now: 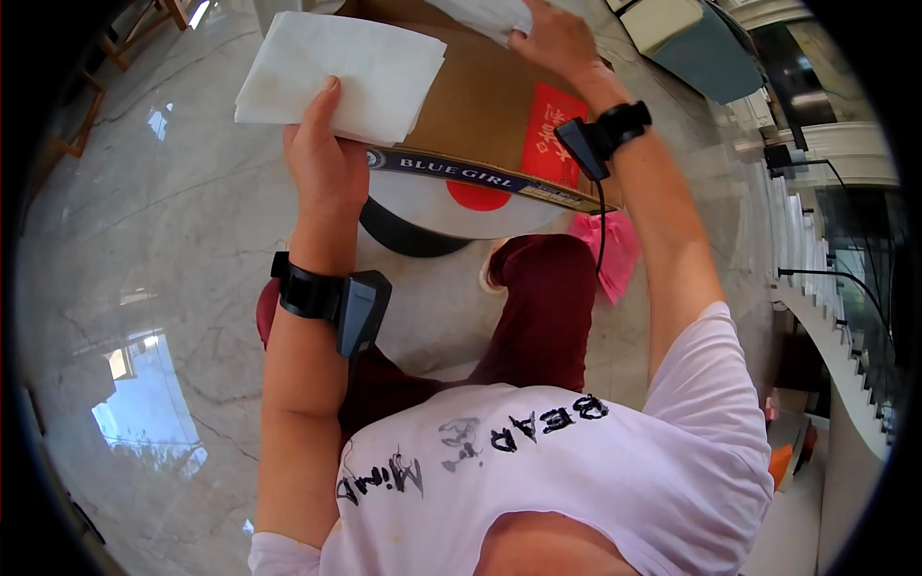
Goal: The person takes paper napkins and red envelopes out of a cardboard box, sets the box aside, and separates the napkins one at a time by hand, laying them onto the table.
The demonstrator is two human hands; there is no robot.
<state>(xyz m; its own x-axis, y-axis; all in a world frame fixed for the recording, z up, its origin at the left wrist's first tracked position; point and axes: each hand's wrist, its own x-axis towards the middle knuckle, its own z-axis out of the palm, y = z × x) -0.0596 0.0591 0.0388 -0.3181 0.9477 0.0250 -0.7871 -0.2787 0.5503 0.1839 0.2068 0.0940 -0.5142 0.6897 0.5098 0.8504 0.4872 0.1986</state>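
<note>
The left hand (327, 158) is gripping white papers (351, 72); the right hand (560, 43) is pinching another sheet (480, 13) by a box (480, 106).

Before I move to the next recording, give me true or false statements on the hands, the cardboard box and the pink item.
1. The left hand holds white sheets, thumb on top. True.
2. The right hand is empty. False: the right hand holds white sheeting.
3. The cardboard box has BLUE GIRL printed on it. True.
4. The pink item lies inside the box. False: the pink item is outside it.
</note>
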